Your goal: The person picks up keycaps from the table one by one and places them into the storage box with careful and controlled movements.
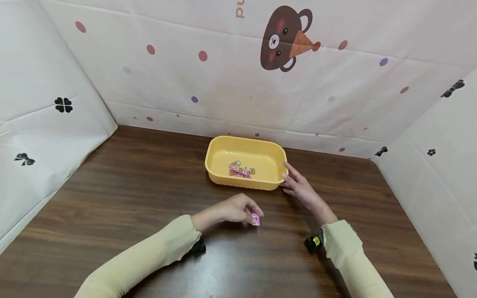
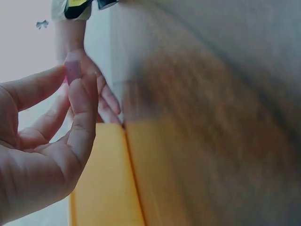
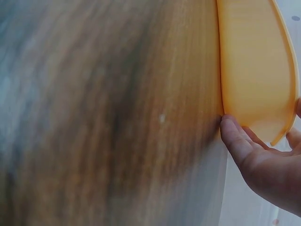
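In the head view my left hand [image 1: 235, 208] is over the table in front of a yellow bin [image 1: 220, 179]. Between thumb and fingertips it pinches a small pink block [image 1: 255, 219] with a pale border on its face. The left wrist view shows the same pink block [image 2: 73, 69] from its side, at the fingertips. My right hand [image 1: 303, 191] holds the bin's right end, with fingertips at the rim and others low on the outer wall. Several small pink and cream printed blocks [image 1: 240, 170] lie in a loose group inside the bin, near its front wall.
The bin stands on a dark wood table [image 1: 123, 186], close to the back wall sheet [image 1: 167, 82] with dots and a bear print. White sheets with black prints close off the left [image 1: 33, 124] and right [image 1: 439, 178] sides.
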The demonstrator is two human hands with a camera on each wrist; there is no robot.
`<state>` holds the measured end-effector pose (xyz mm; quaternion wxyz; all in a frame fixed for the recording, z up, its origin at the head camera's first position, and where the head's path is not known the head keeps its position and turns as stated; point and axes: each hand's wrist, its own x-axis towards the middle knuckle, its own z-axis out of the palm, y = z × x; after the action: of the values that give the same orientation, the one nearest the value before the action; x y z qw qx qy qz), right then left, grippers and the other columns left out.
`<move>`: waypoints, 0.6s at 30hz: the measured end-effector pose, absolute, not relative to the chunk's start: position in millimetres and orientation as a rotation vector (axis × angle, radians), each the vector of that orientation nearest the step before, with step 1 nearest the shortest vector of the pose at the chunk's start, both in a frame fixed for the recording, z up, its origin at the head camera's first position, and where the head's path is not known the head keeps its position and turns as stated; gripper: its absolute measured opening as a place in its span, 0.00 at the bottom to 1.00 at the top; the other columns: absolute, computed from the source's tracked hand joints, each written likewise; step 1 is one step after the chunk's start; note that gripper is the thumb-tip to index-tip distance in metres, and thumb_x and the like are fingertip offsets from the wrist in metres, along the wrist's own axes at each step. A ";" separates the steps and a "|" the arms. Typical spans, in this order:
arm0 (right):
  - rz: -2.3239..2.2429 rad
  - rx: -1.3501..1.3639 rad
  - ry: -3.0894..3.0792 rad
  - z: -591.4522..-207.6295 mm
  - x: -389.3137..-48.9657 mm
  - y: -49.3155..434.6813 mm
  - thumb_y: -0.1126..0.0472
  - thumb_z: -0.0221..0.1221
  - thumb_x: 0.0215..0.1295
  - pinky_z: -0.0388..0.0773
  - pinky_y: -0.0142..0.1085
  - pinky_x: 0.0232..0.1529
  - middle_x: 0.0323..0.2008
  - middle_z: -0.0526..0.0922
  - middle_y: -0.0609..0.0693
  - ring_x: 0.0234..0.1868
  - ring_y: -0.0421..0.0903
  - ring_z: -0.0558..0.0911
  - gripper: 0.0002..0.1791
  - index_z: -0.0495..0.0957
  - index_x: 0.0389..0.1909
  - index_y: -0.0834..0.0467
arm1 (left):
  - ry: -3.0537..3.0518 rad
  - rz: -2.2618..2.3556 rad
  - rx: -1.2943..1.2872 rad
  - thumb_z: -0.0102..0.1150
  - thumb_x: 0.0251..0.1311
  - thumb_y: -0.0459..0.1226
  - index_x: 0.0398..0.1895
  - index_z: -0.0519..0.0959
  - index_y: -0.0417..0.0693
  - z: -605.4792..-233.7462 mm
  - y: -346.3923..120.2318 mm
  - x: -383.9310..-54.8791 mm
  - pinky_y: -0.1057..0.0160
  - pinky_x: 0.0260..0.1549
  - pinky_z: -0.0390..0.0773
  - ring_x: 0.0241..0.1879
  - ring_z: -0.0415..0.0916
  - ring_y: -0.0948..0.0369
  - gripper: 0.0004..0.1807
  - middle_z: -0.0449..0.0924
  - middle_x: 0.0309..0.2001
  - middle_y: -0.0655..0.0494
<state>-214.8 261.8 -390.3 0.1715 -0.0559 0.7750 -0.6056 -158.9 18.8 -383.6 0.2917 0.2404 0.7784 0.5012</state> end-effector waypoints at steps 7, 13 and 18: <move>-1.718 -0.165 2.199 -390.9 -215.8 261.2 0.49 0.43 0.70 0.62 0.52 0.58 0.63 0.55 0.68 0.55 0.54 0.69 0.34 0.41 0.71 0.46 | 2.117 1.508 0.622 0.60 0.52 0.27 0.44 0.78 0.33 -373.0 5.1 -168.0 0.63 0.28 0.78 0.31 0.79 0.56 0.14 0.81 0.37 0.48; -1.729 -0.156 2.193 -390.7 -215.9 260.7 0.49 0.44 0.70 0.62 0.51 0.58 0.64 0.55 0.67 0.54 0.52 0.70 0.34 0.41 0.71 0.46 | 2.137 1.677 0.573 0.59 0.53 0.26 0.45 0.76 0.30 -367.4 -3.5 -176.1 0.68 0.30 0.76 0.32 0.76 0.65 0.15 0.81 0.39 0.44; -1.723 -0.151 2.195 -390.0 -216.0 261.0 0.49 0.44 0.69 0.63 0.51 0.58 0.64 0.55 0.66 0.54 0.51 0.70 0.34 0.41 0.71 0.45 | 2.116 1.728 0.527 0.59 0.53 0.27 0.46 0.76 0.30 -364.2 -7.1 -178.5 0.69 0.30 0.76 0.31 0.77 0.65 0.16 0.81 0.38 0.44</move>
<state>-216.0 261.0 -390.0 0.1727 -0.0533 0.7736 -0.6073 -178.5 -7.1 -364.2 0.1785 0.1864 0.7483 0.6111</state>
